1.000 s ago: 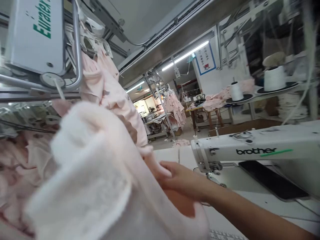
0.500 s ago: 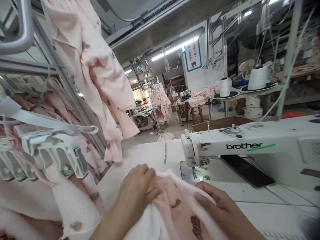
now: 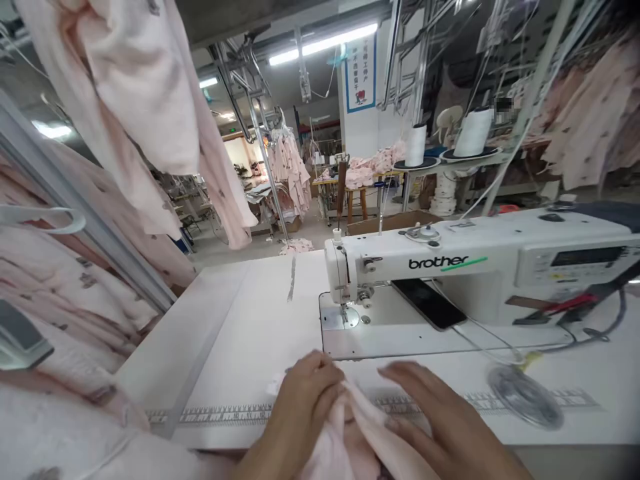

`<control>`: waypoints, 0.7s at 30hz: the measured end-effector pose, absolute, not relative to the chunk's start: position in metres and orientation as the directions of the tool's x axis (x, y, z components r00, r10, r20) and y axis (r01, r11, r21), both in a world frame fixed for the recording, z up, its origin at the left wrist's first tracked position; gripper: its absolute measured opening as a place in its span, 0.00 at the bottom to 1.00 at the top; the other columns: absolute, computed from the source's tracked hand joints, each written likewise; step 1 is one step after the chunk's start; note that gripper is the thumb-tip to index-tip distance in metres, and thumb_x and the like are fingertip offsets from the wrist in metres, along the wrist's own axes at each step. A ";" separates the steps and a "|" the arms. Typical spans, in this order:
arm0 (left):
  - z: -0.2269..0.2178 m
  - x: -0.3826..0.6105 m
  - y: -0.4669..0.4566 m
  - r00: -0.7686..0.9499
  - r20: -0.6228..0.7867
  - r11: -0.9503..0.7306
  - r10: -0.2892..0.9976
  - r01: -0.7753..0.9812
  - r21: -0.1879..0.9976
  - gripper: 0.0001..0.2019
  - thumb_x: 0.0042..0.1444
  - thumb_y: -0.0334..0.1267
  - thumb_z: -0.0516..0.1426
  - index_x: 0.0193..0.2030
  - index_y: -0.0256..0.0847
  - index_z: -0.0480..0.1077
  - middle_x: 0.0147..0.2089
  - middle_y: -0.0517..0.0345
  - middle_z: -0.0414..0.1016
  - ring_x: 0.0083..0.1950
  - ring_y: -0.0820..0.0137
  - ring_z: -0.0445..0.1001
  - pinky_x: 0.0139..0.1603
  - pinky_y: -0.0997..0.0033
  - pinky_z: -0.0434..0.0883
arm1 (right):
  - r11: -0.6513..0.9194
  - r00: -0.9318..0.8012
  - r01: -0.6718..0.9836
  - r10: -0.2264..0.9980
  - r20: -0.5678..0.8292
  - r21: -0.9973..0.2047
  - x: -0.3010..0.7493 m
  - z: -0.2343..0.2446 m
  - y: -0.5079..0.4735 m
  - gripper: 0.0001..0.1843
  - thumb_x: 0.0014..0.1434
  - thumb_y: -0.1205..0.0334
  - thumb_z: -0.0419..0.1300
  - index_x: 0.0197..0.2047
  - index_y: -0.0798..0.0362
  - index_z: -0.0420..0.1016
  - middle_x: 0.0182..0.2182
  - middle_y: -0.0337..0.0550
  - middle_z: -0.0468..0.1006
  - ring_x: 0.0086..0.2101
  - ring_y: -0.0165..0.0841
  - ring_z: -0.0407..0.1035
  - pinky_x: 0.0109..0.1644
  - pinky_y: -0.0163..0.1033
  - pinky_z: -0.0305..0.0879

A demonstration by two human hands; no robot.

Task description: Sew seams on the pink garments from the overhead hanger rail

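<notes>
A pale pink printed garment hangs from my left hand at the near edge of the sewing table. That hand is closed, its fingers pinching the gathered cloth. To the right, my right hand is spread, thumb and fingers apart; its thumb side lies against the cloth without gripping it. Just beyond both hands stands a white brother sewing machine, its needle area lit. Most of the garment is below the picture edge.
A phone lies under the machine arm. Right of my hands is a clear round disc, blurred. A printed ruler runs along the table's front. Pink garments hang at the left; thread cones stand behind the machine.
The view has turned right and downward, showing more tabletop. My right hand has let go of the cloth and its fingers have spread. The garment is lower and nearer the table edge.
</notes>
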State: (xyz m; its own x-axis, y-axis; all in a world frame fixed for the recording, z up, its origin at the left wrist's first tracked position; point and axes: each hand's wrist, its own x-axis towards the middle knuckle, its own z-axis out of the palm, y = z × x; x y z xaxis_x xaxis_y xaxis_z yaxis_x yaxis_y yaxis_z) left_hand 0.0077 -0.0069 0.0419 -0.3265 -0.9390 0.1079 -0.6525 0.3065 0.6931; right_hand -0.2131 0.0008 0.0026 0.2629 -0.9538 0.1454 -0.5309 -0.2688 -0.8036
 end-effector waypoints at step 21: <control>0.039 -0.011 -0.010 -0.192 -0.060 0.033 -0.980 -0.446 0.895 0.22 0.51 0.26 0.50 0.52 0.49 0.59 0.39 0.67 0.75 0.41 0.73 0.72 0.45 0.72 0.64 | -0.191 0.532 -0.338 -0.846 -0.020 -0.922 -0.188 0.042 -0.043 0.05 0.58 0.65 0.54 0.31 0.52 0.68 0.22 0.33 0.69 0.26 0.27 0.64 0.28 0.30 0.54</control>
State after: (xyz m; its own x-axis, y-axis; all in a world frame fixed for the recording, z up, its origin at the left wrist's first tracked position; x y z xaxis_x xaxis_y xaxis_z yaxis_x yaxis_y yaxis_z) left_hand -0.0112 -0.0105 0.0393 -0.1922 -0.9795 -0.0596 -0.4455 0.0330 0.8947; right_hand -0.1879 -0.0432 0.0419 0.5321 -0.8465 -0.0203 -0.3382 -0.1905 -0.9216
